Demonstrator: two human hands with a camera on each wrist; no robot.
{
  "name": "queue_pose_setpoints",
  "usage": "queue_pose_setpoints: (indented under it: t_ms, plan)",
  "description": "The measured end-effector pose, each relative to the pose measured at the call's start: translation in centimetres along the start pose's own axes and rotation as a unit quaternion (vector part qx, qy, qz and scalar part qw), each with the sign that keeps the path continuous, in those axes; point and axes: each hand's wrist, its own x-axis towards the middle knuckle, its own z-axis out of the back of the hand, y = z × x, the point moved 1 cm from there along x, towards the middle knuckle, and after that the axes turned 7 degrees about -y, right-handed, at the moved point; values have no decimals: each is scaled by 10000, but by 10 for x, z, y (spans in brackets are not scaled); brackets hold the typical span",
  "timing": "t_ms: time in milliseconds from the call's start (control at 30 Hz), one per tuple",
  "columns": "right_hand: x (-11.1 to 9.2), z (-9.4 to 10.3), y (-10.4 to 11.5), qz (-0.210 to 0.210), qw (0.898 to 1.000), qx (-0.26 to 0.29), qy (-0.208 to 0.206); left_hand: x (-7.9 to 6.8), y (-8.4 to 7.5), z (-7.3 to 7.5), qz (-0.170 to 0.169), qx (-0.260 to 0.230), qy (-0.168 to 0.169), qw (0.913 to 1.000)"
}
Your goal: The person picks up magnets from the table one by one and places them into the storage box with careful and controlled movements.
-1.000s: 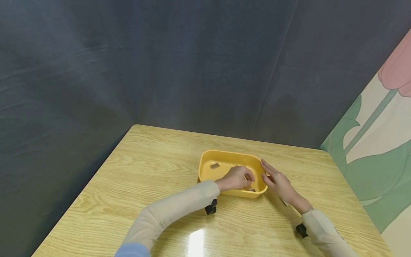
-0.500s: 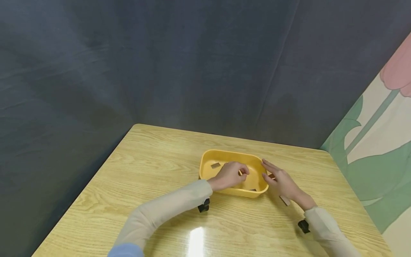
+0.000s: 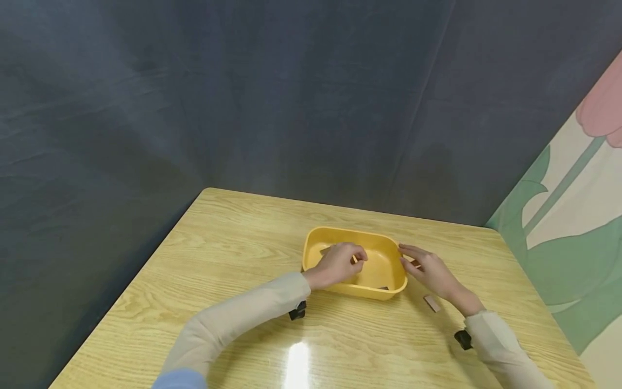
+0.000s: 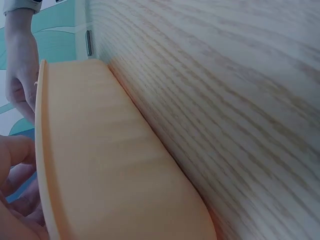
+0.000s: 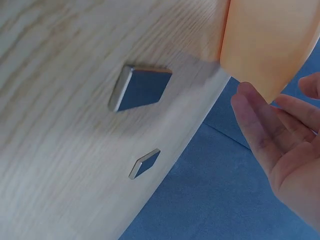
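A yellow plastic bin (image 3: 357, 292) stands on the table with small brown rectangular tiles in it. One tile (image 3: 383, 288) lies by its near right wall; another tile (image 3: 324, 250) is partly covered by my left hand (image 3: 337, 263). That hand hovers over the bin's middle, thumb and index finger bent toward each other; whether something is between them is hidden. In the left wrist view the bent fingers (image 4: 22, 187) show behind the rim. My right hand (image 3: 434, 274) is at the bin's right end, fingers extended, fingertips at the rim.
On the table (image 3: 233, 259), right of the bin, lie two more tiles: a nearer tile (image 3: 431, 303) and a farther tile (image 3: 415, 264) partly behind the right hand. A dark curtain (image 3: 291, 108) hangs beyond the table. A flowered panel (image 3: 573, 216) stands on the right.
My left hand has moved left over the bin, away from the right-hand tile and partly over the left one. The right hand has shifted slightly right, uncovering more of the nearer table tile.
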Motion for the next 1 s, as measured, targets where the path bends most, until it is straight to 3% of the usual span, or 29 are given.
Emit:
queue_pose_setpoints:
  t_ms: [467, 1000]
  plan:
    - [-3, 10, 3, 47, 9996, -265, -105, -13, 9, 20, -293, -178, -439, 9984]
    - [0, 22, 1, 98, 9986, -479, 216, -21, 26, 44, -688, 269, -923, 9930]
